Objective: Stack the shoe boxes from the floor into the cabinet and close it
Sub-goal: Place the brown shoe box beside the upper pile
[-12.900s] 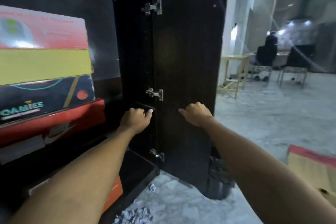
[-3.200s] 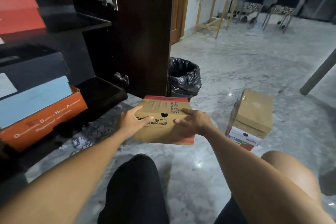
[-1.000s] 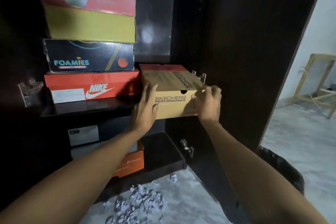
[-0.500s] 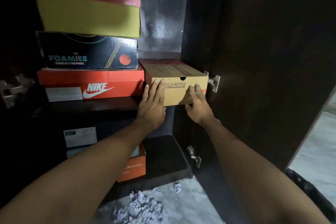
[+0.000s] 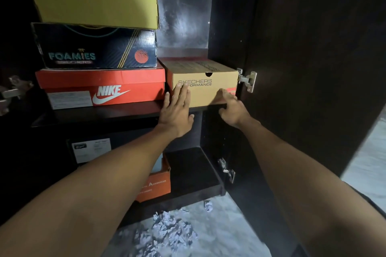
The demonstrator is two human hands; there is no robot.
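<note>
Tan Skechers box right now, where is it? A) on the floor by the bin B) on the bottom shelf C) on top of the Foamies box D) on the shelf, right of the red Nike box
D: the tan Skechers box sits on the shelf beside the red Nike box, with the left hand flat against its front and the right hand at its lower right corner.
</note>
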